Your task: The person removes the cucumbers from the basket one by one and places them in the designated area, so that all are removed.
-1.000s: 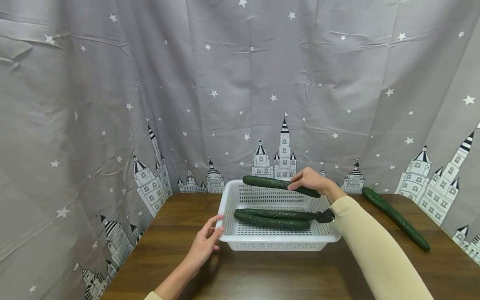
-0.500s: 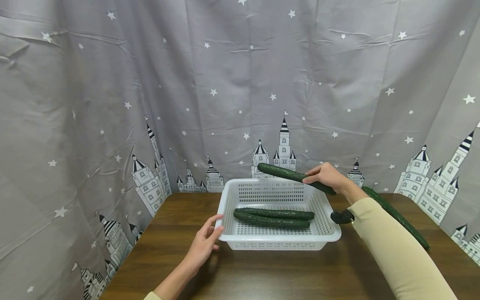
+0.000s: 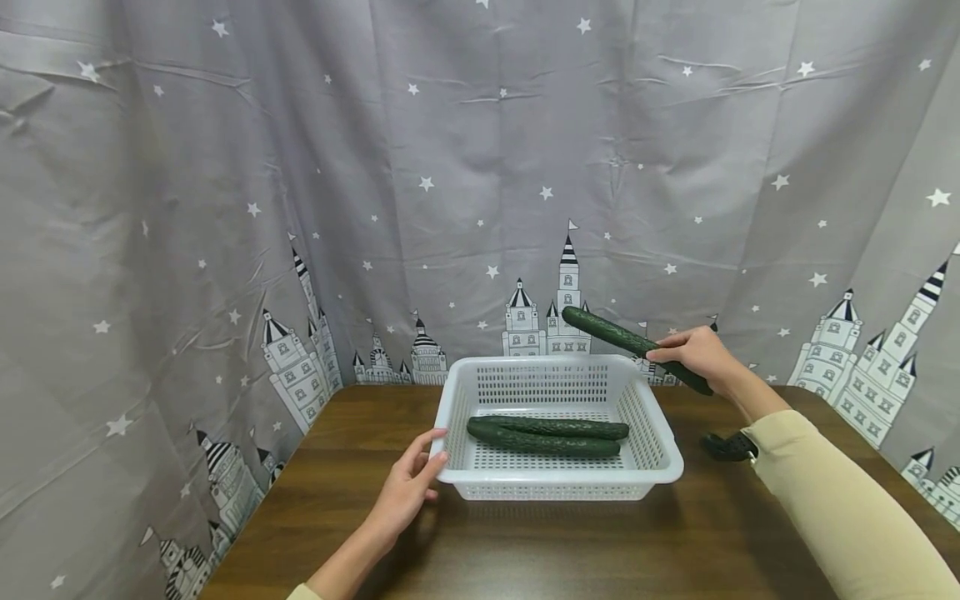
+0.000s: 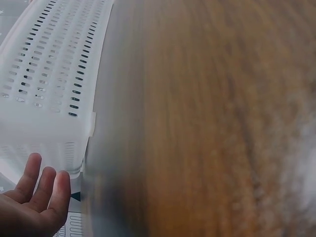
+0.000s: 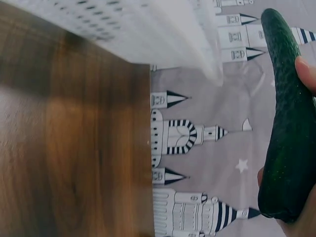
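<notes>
Basket (image 3: 558,490) sat on the table (image 3: 480,550), toward its back edge, long sides running left to right. In it, two cucumbers lay lengthwise the same way: front cucumber (image 3: 547,444) and back cucumber (image 3: 577,427), side by side, meeting toward their left ends. Left hand (image 3: 405,483) was at the basket's left rim, fingers touching it. Right hand (image 3: 701,354) was up above the table, right of the basket's back right corner, holding a third cucumber (image 3: 611,332) clear of the basket. That one tilted: left end higher, right end lower. Curtain (image 3: 450,167) hung behind the table, and I saw it left and right too.
</notes>
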A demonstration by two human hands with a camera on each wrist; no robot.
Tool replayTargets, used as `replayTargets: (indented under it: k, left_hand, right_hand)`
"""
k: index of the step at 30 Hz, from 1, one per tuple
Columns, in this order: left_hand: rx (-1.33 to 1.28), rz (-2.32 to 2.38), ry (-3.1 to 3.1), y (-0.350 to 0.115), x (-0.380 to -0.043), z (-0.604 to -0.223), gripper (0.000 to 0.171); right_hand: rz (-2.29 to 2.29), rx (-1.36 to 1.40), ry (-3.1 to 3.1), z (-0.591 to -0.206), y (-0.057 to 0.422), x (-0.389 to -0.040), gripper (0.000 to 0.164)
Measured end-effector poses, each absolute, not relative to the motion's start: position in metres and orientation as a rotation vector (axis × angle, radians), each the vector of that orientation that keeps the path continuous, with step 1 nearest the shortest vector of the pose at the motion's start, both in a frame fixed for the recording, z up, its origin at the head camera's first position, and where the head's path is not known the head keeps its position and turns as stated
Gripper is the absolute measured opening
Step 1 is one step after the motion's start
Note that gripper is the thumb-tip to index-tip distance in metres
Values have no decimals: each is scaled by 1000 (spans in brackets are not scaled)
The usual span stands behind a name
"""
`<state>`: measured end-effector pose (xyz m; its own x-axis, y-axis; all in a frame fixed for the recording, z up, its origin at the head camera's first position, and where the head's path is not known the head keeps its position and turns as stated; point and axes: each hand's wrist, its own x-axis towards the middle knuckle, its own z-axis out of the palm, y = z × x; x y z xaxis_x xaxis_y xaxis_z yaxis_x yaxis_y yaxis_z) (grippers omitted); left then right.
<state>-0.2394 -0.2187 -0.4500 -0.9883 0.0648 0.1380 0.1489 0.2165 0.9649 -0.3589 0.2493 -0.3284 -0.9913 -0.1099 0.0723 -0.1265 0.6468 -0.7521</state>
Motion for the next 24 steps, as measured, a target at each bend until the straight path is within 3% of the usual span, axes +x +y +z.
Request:
replayTargets:
  k: [24]
  left_hand:
    - [-217, -1897, -2412, -219, -242, -455, 42]
  right_hand:
    - [1244, -99, -2735, -358, 314, -324, 74]
